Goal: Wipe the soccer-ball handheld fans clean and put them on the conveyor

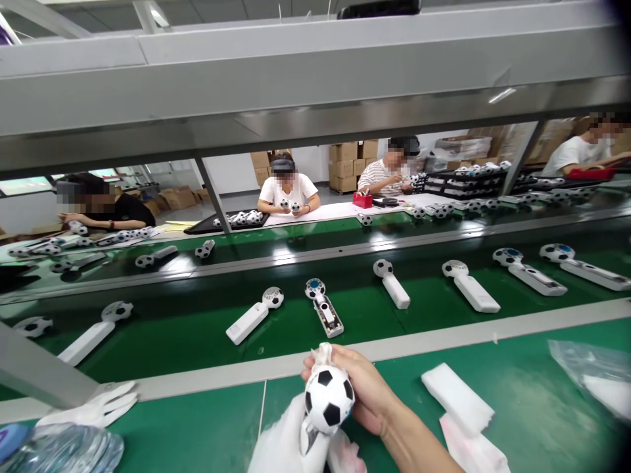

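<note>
A small handheld fan [329, 398] with a black-and-white soccer-ball head is held up over the green workbench [207, 427]. My left hand [288, 437], in a white glove, is closed round it from below, so its lower part is mostly hidden. My bare right hand [367, 391] curls behind the ball's far side, fingers closed on a crumpled white cloth [323, 353] at the top of the ball. Below the hands shows a pink-stained cloth [348, 456]. Right of my forearm lie a folded white cloth pad [458, 399] and another pink-stained cloth [476, 447].
Beyond the bench edge runs a green conveyor belt [187, 341] carrying several similar fans, some with opened handles [326, 315]. A white glove [101, 404] and a plastic bottle [69, 450] lie at left, a clear plastic bag [591, 374] at right. Several people work across the belt.
</note>
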Demonstrator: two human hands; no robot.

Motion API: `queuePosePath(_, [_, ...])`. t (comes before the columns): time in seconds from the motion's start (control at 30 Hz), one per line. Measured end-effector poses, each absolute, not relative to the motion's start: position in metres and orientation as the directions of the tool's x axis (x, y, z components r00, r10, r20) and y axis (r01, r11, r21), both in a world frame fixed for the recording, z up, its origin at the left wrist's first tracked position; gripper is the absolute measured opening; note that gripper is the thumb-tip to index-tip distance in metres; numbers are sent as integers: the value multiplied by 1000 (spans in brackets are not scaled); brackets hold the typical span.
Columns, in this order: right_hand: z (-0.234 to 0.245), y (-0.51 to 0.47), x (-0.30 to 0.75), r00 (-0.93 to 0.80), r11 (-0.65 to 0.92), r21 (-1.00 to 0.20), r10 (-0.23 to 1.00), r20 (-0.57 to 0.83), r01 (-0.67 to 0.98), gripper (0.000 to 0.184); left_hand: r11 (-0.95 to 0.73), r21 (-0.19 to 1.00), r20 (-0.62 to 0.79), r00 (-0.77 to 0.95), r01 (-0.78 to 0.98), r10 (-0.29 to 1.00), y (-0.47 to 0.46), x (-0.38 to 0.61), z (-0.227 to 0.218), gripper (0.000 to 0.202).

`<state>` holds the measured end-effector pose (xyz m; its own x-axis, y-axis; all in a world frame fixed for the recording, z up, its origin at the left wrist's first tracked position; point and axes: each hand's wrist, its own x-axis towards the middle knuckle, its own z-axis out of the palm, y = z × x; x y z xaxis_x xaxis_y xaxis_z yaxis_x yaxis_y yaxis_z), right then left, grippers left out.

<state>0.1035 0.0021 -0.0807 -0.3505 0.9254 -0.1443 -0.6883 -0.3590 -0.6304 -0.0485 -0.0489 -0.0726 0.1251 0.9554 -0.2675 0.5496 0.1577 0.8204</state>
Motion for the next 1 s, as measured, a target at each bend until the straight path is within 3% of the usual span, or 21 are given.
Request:
queuePosePath(0.1, [-74,5,110,-132,-220,-686,975,-179,-694,24,58,593,-196,74,803,978,-43,-53,-70,37])
queuePosePath(0.23, [-55,-8,112,-31,-58,-827,998,-49,-559,31,36,528,-154,54,848,987,-39,-55,-68,33])
queuePosePath(0.33, [-50,-23,105,-56,285,-942,953,299,-177,28,-17,520,-108,85,854,991,-39,-54,-69,30])
queuePosePath(0.4, [-51,-29,98,-157,572,-816,817,555,90,24,-42,512,-82,98,858,992,-40,-54,-72,29])
queuePosePath(0.47, [-54,-29,93,-202,666,-724,745,635,180,25,-18,515,-111,87,857,990,-41,-53,-73,31])
queuePosePath(0.53, [-59,-22,92,-172,537,-837,839,517,102,25,33,538,-189,83,842,978,-41,-52,-73,33])
queuePosePath(0.6, [-67,-11,93,-156,230,-964,956,250,-137,26,84,573,-257,81,815,963,-38,-48,-73,31])
queuePosePath(0.67, [-78,2,97,-138,-70,-917,990,-16,-394,28,118,643,-263,74,757,962,-29,-44,-75,31])
queuePosePath(0.7, [-85,8,100,-106,-143,-863,989,-104,-484,30,143,692,-268,68,707,961,-22,-41,-77,32])
queuePosePath(0.77, [-99,18,107,16,-156,-817,980,-198,-556,37,188,812,-272,74,553,959,-3,-34,-82,30])
queuePosePath(0.87, [-115,25,124,172,-109,-848,958,-228,-520,49,222,926,-265,107,305,958,36,-24,-89,25])
queuePosePath(0.93, [-121,24,134,228,-83,-866,948,-221,-494,53,204,945,-240,116,256,964,68,-18,-91,25])
queuePosePath(1.0, [-128,20,141,260,-56,-876,944,-203,-479,56,146,936,-184,94,319,978,101,-13,-91,23])
